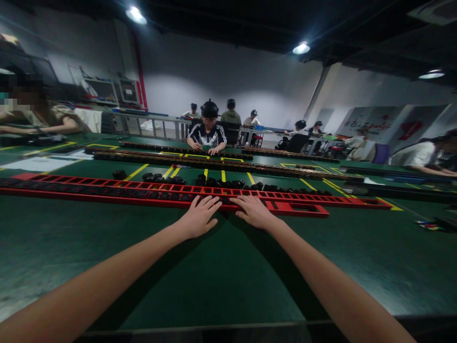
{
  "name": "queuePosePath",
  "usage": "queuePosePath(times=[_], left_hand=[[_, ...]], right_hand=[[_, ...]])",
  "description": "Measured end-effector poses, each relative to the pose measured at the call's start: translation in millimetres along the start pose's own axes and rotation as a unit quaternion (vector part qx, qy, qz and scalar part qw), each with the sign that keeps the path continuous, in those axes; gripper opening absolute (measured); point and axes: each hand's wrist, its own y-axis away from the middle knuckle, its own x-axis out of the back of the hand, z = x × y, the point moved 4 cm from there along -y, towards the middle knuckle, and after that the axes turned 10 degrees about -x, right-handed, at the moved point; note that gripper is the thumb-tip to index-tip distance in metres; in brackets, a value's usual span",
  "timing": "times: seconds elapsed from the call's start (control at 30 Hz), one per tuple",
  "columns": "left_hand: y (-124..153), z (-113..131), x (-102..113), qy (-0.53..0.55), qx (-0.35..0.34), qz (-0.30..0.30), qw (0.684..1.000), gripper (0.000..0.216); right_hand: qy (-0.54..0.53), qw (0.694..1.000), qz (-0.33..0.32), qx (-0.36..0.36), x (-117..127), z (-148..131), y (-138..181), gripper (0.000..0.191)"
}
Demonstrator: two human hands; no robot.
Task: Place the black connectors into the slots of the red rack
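On the near edge of the long red rack (107, 190), left hand (198, 216) and right hand (254, 211) rest flat, fingers spread, holding nothing; black parts (214, 182) lie just behind it.

Light: dim hall, three ceiling lamps (302, 48) glaring white.
Wall: the back wall (221, 76) glows brightest.
Shadows: soft and dark under both forearms on the green table (228, 276).
Distortion: wide-angle bending at edges; corners murky.
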Motion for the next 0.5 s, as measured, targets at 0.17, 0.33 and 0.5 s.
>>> queuePosePath(times=[0.17,0.33,0.5], left_hand=[[0,-1,1,0.004,0.001,-0.004,1.000,0.060],[0,-1,2,0.016,0.005,-0.019,1.000,0.061],[0,-1,0,0.011,0.003,-0.011,1.000,0.061]], right_hand=[[-0.041,0.999,0.012,-0.013,4,16,-1,0.061],[-0.065,0.992,-0.047,-0.099,12,62,3,0.075],[-0.077,0.987,-0.063,-0.129,16,79,9,0.077]])
